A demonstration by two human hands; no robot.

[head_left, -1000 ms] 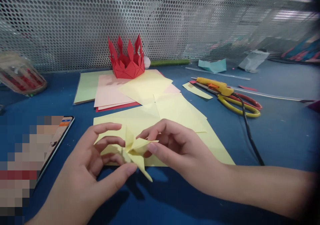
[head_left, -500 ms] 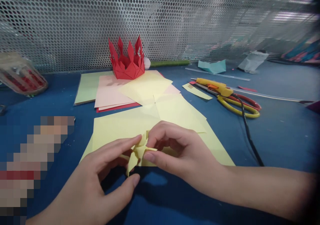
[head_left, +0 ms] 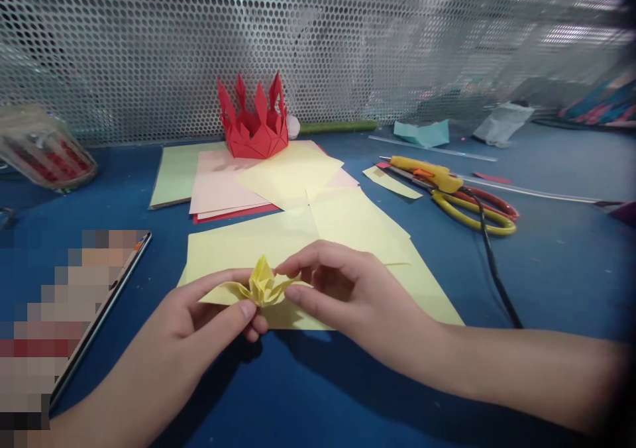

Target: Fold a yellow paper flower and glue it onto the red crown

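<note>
A small folded piece of yellow paper (head_left: 262, 285) is held up over the near edge of the yellow sheets (head_left: 342, 226). It has a pointed centre and flaps spreading to both sides. My left hand (head_left: 209, 319) pinches its base, thumb in front and fingers behind. At its right flap, my right hand (head_left: 342, 285) closes thumb and forefinger on the paper; the other fingers curl behind. Behind the yellow sheets, a red folded-paper crown (head_left: 256, 126) stands on pink sheets (head_left: 218, 183).
To the right lie a yellow glue gun (head_left: 427, 171) with a black cord and scissors (head_left: 497, 219). A jar (head_left: 50, 146) leans at the left, above a tablet-like device (head_left: 106, 319) with a blurred screen. A perforated metal panel (head_left: 173, 50) borders the back.
The folded yellow paper has turned so its point faces up and its flaps spread sideways. My left thumb has moved up and closed on its base, while my right hand stays near its right flap.
</note>
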